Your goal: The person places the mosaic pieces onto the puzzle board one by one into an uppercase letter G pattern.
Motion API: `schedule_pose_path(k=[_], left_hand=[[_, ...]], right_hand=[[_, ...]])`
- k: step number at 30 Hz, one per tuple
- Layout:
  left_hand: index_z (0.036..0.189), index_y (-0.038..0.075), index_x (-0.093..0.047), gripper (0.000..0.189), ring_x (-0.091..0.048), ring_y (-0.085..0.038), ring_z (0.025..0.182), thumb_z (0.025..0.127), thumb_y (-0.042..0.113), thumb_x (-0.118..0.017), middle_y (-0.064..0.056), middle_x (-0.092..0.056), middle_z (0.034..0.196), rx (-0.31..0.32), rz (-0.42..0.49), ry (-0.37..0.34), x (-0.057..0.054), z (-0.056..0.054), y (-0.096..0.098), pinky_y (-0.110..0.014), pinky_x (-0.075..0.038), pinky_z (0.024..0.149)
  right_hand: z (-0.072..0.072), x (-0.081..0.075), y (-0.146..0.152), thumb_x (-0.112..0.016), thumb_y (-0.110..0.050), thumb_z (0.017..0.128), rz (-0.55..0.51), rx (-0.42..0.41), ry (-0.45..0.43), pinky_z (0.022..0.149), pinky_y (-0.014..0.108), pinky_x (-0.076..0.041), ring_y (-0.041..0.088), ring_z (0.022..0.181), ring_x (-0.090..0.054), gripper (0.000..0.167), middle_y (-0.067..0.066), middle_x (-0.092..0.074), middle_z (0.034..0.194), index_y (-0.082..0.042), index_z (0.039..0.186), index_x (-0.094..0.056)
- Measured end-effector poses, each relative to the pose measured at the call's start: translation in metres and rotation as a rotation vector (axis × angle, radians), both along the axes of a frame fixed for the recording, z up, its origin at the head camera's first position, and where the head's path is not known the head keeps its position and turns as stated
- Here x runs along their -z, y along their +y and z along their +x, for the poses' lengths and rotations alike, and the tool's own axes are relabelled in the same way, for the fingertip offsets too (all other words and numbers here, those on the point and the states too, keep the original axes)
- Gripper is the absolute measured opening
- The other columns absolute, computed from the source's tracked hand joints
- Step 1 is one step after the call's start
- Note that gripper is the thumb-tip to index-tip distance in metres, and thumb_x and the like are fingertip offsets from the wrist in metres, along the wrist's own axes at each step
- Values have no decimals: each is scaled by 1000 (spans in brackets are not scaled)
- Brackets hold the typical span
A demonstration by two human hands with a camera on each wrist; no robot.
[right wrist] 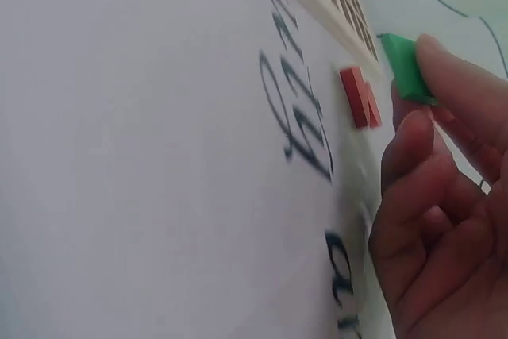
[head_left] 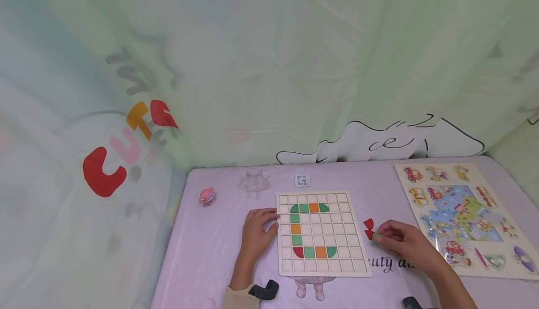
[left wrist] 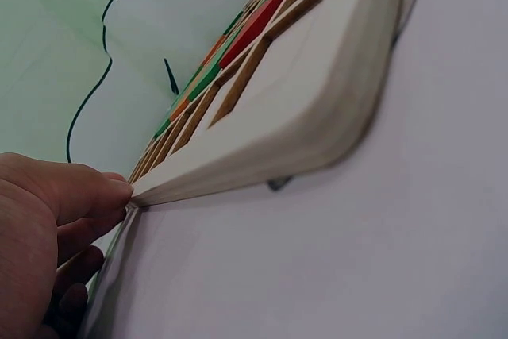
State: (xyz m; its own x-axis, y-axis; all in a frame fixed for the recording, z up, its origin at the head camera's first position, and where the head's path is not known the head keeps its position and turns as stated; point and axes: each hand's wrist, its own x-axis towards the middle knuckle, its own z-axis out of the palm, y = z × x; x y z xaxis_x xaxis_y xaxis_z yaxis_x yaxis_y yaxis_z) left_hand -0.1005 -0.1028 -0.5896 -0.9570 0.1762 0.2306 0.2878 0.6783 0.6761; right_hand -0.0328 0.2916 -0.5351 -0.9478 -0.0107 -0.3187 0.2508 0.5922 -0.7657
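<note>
A square cream grid board (head_left: 313, 274) carries green, orange and red tiles laid in a C shape. My left hand (head_left: 258, 229) is at the board's left side, its thumb and fingertips touching the edge; in the left wrist view the thumb (left wrist: 107, 196) meets the board's rim (left wrist: 262, 148). To the right of the board, my right hand (head_left: 402, 241) pinches a green tile (right wrist: 406, 67) between thumb and fingers. Two red tiles (head_left: 368, 225) lie on the table just beside that hand, partly overlapped from the right wrist view.
A small pattern card (head_left: 302, 180) lies behind the board. A pink toy figure (head_left: 207, 196) sits toward the table's back left. On the right is a large picture puzzle board (head_left: 410, 183) with vehicle pieces. A printed fabric wall (head_left: 269, 66) rises behind the table.
</note>
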Motion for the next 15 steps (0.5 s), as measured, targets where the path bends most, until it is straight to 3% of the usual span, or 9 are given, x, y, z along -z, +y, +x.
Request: schedule_pose_path(k=[5,10,15], left_hand=[[110,19,-78,21,-57,-18,122,90,16,-73,7,-71,127,-1,-5,1,0,0,0,-41,-48,104],[110,19,-79,21,-58,-18,122,89,15,-74,7,-72,126,-5,-8,2,1,0,0,-41,-48,103],[109,19,-79,21,-58,-18,121,89,15,-74,7,-72,126,-2,-8,7,2,-1,0,-40,-47,103]], right_hand=[[-3,-1,-16,-74,-27,93,-159,1,3,59,25,-51,13,64,-59,32,7,-66,79,-1,109,-66],[-8,2,-32,-74,-23,94,-254,-8,-9,67,27,-60,12,72,-66,34,10,-71,90,3,113,-64],[-12,4,-48,-72,-20,94,-287,-10,-28,71,28,-62,16,75,-70,33,13,-74,94,4,115,-63]])
